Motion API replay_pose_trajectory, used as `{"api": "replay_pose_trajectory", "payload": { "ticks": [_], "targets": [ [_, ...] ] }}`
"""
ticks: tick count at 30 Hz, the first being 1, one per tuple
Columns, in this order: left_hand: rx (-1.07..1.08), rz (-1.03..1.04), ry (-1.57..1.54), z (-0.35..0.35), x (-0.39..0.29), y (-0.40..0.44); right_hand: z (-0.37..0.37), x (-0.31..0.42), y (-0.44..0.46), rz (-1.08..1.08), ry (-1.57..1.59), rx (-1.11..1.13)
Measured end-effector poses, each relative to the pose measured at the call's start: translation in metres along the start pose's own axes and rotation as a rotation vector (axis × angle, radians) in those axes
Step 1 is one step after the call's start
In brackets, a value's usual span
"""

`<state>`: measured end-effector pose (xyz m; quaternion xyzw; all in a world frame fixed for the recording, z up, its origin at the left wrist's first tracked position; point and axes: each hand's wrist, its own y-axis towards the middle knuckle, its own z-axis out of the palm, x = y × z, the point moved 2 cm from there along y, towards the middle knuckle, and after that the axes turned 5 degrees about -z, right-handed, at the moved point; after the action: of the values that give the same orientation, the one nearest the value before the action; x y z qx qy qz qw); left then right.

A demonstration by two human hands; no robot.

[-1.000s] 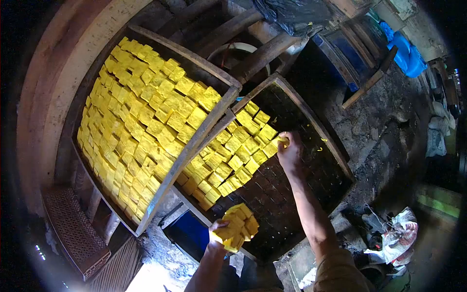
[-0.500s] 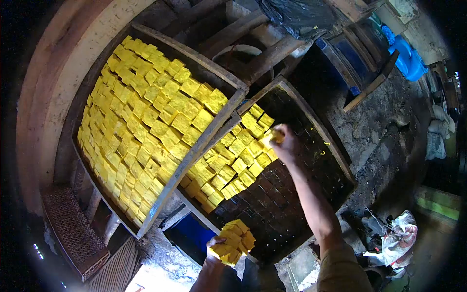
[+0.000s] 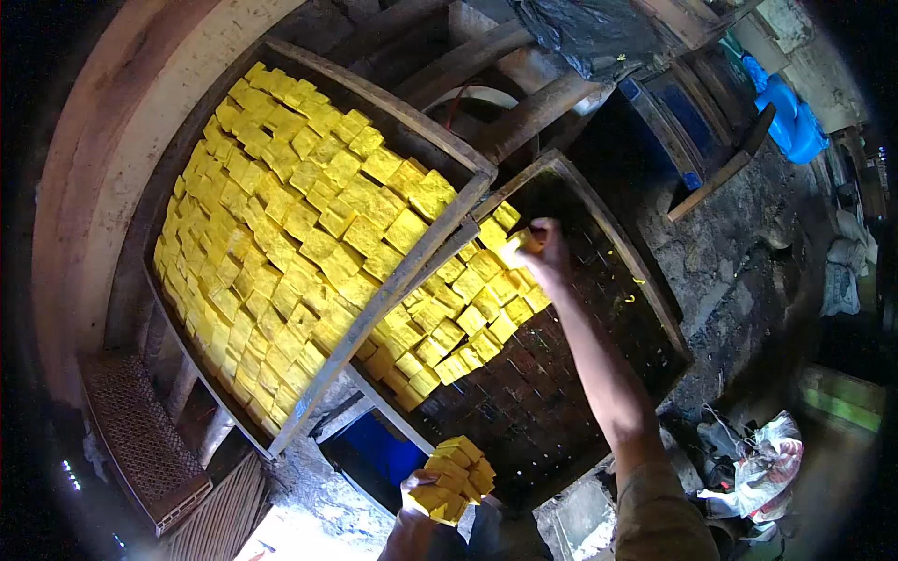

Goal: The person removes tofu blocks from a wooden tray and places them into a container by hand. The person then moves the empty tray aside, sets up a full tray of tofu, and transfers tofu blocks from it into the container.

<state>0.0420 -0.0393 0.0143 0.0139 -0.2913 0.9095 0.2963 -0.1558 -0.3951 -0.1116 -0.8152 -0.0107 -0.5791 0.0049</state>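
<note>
Yellow blocks (image 3: 454,477) are stacked in my left hand (image 3: 417,490), low in the view near the front edge of a wooden-framed tray (image 3: 599,210). My right hand (image 3: 550,251) is closed on a yellow block (image 3: 515,249) at the upper edge of the tray's yellow blocks (image 3: 485,304). Those blocks lie close together on the tray's left part; its dark slatted bottom shows to the right. Farther left, a second framed tray (image 3: 383,93) holds many yellow blocks (image 3: 290,220) in tight rows.
Wooden beams (image 3: 533,117) and a black plastic sheet (image 3: 585,37) are at the top. A blue bag (image 3: 793,122) hangs at the upper right. A white sack (image 3: 772,458) lies at the lower right. A brown perforated crate (image 3: 140,435) stands at the lower left.
My right hand has moved up and slightly left along the blocks' edge, with a block in its fingers. My left hand still holds its stack. The view has shifted slightly.
</note>
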Motion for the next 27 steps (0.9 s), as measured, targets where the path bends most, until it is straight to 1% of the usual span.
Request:
{"api": "replay_pose_trajectory", "payload": {
  "ticks": [1,3,4,5,6,9,11,12,13,15,16,17,18,20,21,22,24,25,26,27],
  "targets": [
    [-0.016,0.008,0.000,0.000,-0.002,-0.001,-0.003,-0.005,0.007,0.027,0.240,-0.051],
    [-0.033,0.014,-0.008,-0.002,-0.001,-0.004,-0.001,-0.006,0.022,0.030,0.484,0.001],
    [-0.042,0.015,-0.012,-0.004,-0.001,-0.005,-0.002,-0.004,0.027,0.015,0.421,0.065],
    [-0.049,0.014,-0.016,-0.005,0.000,-0.006,0.003,-0.002,0.034,0.018,0.421,0.063],
    [-0.054,0.015,-0.016,-0.005,0.000,-0.007,0.011,-0.003,0.042,-0.185,-0.172,0.037],
    [-0.068,0.021,-0.022,-0.005,0.001,-0.011,0.025,0.021,0.052,0.063,-0.523,0.214],
    [-0.077,0.030,-0.034,-0.006,0.001,-0.016,0.040,0.037,0.041,-0.392,-0.723,0.047],
    [-0.077,0.034,-0.042,-0.007,0.003,-0.019,0.045,0.038,0.039,-0.335,-0.976,0.302],
    [-0.076,0.047,-0.055,-0.009,0.007,-0.024,0.048,0.043,0.036,-0.347,-0.967,0.325],
    [-0.093,0.067,-0.073,-0.017,0.012,-0.037,0.047,0.045,0.029,0.081,-0.363,0.131],
    [-0.102,0.083,-0.085,-0.022,0.016,-0.046,0.033,0.019,0.031,0.036,0.172,0.154],
    [-0.106,0.098,-0.102,-0.027,0.020,-0.053,0.020,-0.007,0.032,0.039,0.714,0.204],
    [-0.114,0.120,-0.115,-0.030,0.023,-0.062,-0.004,-0.039,0.042,0.282,0.714,0.259],
    [-0.121,0.159,-0.144,-0.039,0.031,-0.078,-0.030,0.005,0.015,0.290,0.890,0.228],
    [-0.125,0.183,-0.160,-0.042,0.035,-0.086,-0.029,0.073,-0.015,0.229,1.006,0.350],
    [-0.127,0.204,-0.186,-0.045,0.039,-0.095,-0.030,0.082,-0.044,0.219,1.135,0.280],
    [-0.135,0.244,-0.213,-0.053,0.044,-0.112,-0.014,0.111,-0.120,0.321,1.421,0.337],
    [-0.140,0.259,-0.231,-0.057,0.049,-0.121,0.005,0.133,-0.158,0.328,1.473,0.479],
    [-0.145,0.285,-0.243,-0.062,0.052,-0.131,0.019,0.133,-0.196,0.435,1.480,0.515],
    [-0.146,0.299,-0.254,-0.068,0.054,-0.140,0.040,0.148,-0.233,0.595,1.544,0.509]
  ]
}}
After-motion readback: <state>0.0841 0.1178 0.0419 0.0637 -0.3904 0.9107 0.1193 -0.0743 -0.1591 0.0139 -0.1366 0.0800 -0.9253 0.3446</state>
